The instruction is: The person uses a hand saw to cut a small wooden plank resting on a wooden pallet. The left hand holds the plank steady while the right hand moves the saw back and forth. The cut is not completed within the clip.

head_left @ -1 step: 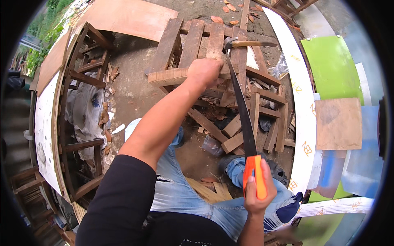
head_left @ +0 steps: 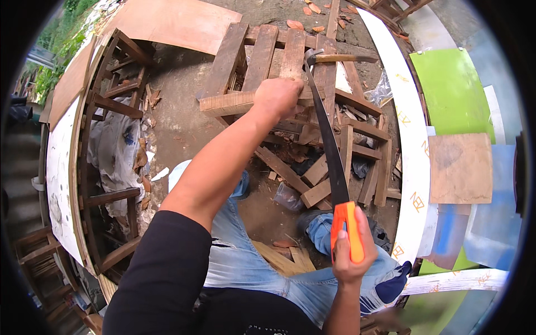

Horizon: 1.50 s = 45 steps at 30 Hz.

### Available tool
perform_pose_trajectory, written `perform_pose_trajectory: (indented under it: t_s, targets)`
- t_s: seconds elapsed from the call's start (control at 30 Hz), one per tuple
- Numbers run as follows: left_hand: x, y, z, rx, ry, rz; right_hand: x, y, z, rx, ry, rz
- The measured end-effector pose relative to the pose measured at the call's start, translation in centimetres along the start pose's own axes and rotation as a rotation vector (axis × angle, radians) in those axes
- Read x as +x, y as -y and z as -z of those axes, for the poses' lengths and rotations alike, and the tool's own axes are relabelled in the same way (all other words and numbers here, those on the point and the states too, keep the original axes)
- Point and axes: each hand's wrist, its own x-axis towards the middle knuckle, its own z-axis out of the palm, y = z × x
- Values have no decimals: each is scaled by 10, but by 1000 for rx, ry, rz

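Note:
My right hand [head_left: 353,254] is wrapped round the orange and red handle of a handsaw [head_left: 334,159]. Its dark blade points away from me, and the far part crosses the right end of a wooden board [head_left: 226,104]. My left hand [head_left: 279,97] is closed over that board, pressing on it, with the fingertips hidden on its far side. The board lies across the near end of a slatted wooden stand [head_left: 259,58]. A hammer [head_left: 349,58] with a wooden handle rests on the slats beside the blade's tip.
Loose wood pieces [head_left: 316,190] and a clear plastic container [head_left: 288,197] lie on the ground below the stand. Dark wooden frames [head_left: 118,105] stand at left. A white strip [head_left: 413,167] runs along the right, with a green panel [head_left: 452,92] beyond. A plywood sheet [head_left: 173,22] lies far left.
My right hand has pushed the saw slightly forward, away from me. My left hand stays on the board.

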Motion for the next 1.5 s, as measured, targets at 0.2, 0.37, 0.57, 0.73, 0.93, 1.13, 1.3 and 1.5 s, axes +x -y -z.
perform_pose_trajectory:
  t_s: [0.2, 0.37, 0.57, 0.73, 0.93, 1.13, 1.3, 1.5]
  targets:
    - [12, 6, 3, -21, -37, 55, 64, -14, -43, -70, -16, 250]
    - [10, 1, -6, 19, -122, 48, 67, 9, -26, 2, 78, 94]
    - [-3, -6, -30, 37, -358, 22, 62, 52, -15, 48, 104, -76]
    - [-7, -8, -38, 48, -457, 19, 49, 84, 17, 106, 64, -117]
    - [-28, -12, -28, 8, -359, -56, 38, 73, 49, 179, -116, 6]
    - [-39, -1, -10, 8, -122, -54, 8, 30, 39, 291, -60, -149]
    - [-22, 10, -3, 96, -352, -190, -6, 6, 30, 135, -70, -83]
    - [-16, 26, -20, 35, -268, -40, 5, -15, 5, 70, -2, -25]
